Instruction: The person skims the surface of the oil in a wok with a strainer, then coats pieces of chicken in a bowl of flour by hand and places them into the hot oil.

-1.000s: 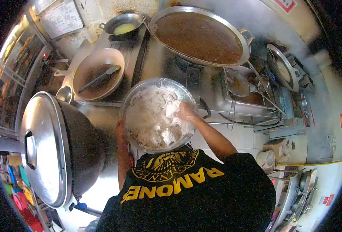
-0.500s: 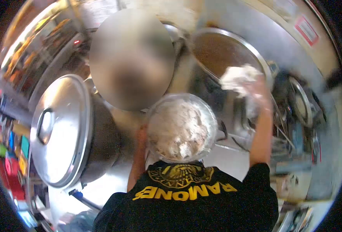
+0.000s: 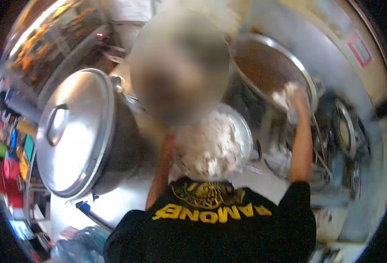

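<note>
At the far left a big dark pot point(image 3: 114, 144) stands with its shiny metal lid point(image 3: 73, 131) on, tilted toward the camera. Just right of it the person's left arm reaches up along the side of a metal bowl point(image 3: 246, 136); the left hand point(image 3: 169, 140) sits at the bowl's left rim, but a blurred patch covers most of it, so how it grips cannot be told. The bowl is heaped with white floured pieces point(image 3: 211, 147) and is held close above the person's black shirt point(image 3: 211, 228) with yellow lettering. Further right, the right hand point(image 3: 296, 101) is raised well clear of the bowl, fingers closed around a floured clump point(image 3: 285, 96), right at the near rim of a wide pan of brown oil point(image 3: 268, 65). Motion blur smears the stove at the far right
</note>
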`<state>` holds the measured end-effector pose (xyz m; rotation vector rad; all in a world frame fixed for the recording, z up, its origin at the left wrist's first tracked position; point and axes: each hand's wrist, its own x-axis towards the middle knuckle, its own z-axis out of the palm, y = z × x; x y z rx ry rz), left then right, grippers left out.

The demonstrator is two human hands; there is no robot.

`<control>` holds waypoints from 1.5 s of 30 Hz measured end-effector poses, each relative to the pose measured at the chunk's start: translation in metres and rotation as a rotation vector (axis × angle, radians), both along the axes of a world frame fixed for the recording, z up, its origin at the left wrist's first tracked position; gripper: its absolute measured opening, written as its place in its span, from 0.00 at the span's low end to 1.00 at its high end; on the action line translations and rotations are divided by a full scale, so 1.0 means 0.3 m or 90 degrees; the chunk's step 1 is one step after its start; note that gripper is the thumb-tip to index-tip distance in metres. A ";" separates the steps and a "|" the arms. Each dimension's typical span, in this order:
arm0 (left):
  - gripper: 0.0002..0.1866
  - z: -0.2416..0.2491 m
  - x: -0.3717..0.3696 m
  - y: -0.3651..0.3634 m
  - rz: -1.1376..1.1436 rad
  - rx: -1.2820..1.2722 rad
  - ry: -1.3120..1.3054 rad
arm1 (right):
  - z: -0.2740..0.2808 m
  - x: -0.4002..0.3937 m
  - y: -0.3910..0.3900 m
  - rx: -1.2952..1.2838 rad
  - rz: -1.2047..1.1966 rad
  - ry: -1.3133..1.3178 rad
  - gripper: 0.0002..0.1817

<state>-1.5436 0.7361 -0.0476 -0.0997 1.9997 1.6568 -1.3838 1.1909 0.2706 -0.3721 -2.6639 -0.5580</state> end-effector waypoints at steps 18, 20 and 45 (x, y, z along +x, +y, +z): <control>0.17 0.145 0.106 0.039 0.091 0.277 -0.049 | -0.782 0.058 -0.561 -0.461 -0.098 -0.447 0.10; 0.17 0.152 0.103 0.026 0.067 0.279 -0.059 | -0.753 0.051 -0.586 -0.461 -0.182 -0.460 0.13; 0.17 0.148 0.105 0.021 0.106 0.203 -0.080 | -0.522 0.151 -0.641 -0.544 -0.087 -0.310 0.10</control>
